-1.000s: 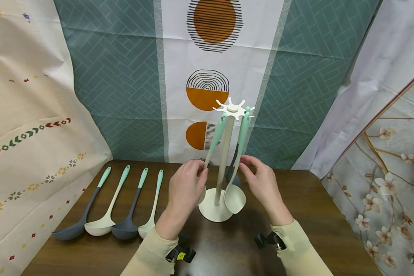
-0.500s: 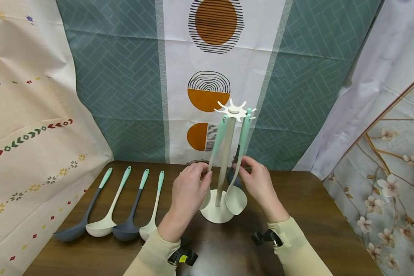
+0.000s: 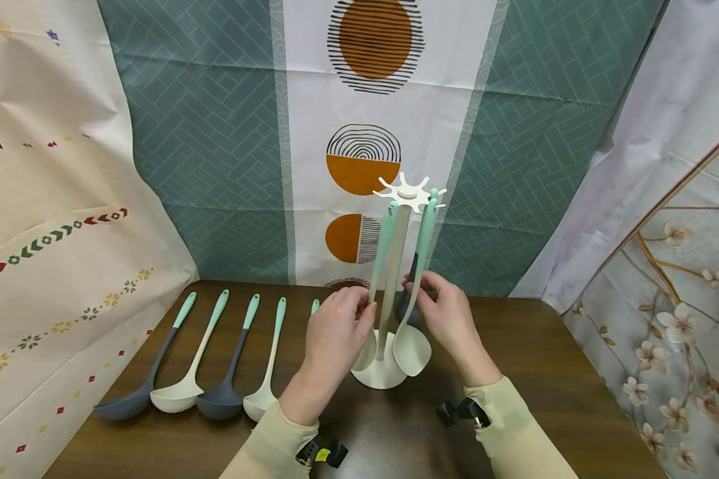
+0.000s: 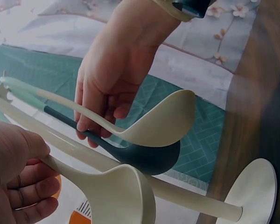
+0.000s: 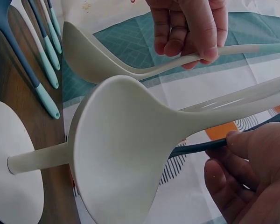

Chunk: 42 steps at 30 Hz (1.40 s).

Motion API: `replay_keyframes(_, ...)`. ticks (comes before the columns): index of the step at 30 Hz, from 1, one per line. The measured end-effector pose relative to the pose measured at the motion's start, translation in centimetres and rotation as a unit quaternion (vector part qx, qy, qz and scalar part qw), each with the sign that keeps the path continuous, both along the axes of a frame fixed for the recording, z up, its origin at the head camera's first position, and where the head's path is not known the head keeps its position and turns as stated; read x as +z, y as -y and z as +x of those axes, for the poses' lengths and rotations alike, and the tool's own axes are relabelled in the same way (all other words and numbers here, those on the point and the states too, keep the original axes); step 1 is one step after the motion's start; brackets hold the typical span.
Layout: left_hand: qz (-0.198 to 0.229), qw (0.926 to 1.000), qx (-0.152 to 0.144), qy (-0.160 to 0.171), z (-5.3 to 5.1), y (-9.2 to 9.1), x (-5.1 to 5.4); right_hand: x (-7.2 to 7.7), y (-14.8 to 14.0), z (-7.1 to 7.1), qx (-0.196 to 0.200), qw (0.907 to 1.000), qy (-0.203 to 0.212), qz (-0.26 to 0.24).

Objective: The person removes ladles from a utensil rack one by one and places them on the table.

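A cream utensil stand (image 3: 393,279) with a hooked top stands upright on its round base. My left hand (image 3: 335,332) pinches the handle of a cream ladle (image 4: 119,193), whose mint handle end is up at the hooks on the stand's left. On the other side, my right hand (image 3: 452,326) pinches the dark handle of a navy ladle (image 4: 154,161), as the right wrist view shows. A second cream ladle (image 3: 412,349) hangs in front of the navy one, close to my right fingers. My left hand hides part of its ladle in the head view.
Left of the stand, several ladles lie in a row, among them a navy ladle (image 3: 122,404) and a cream ladle (image 3: 176,396). Another mint handle (image 3: 315,307) shows behind my left hand. The brown table (image 3: 515,399) meets a hanging cloth (image 3: 216,166) at the back.
My left hand has moved right, bringing its cream ladle nearer the pole. My right hand has shifted slightly left, its fingers passing behind the cream ladle to the navy ladle's handle.
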<state>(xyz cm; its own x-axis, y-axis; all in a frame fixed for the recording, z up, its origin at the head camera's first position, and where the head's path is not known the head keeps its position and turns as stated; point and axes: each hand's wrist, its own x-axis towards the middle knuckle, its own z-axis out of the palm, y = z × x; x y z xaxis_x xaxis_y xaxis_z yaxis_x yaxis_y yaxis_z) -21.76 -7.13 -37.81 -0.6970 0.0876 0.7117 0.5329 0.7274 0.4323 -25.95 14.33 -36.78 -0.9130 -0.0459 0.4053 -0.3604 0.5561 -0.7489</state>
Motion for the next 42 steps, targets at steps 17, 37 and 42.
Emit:
replay_keyframes(17, -0.004, 1.0000, 0.001, 0.003, -0.02, -0.13, -0.12, 0.39, -0.01, 0.19, -0.004, 0.9999, -0.013, -0.010)
replay_keyframes(37, -0.004, 1.0000, 0.002, -0.003, -0.04, -0.20, -0.24, 0.24, -0.39, 0.42, -0.024, 0.9992, -0.025, -0.017)
replay_keyframes(42, -0.002, 1.0000, 0.001, -0.003, -0.01, -0.20, -0.20, 0.15, -0.65, 0.34, -0.036, 0.9986, -0.038, -0.010)
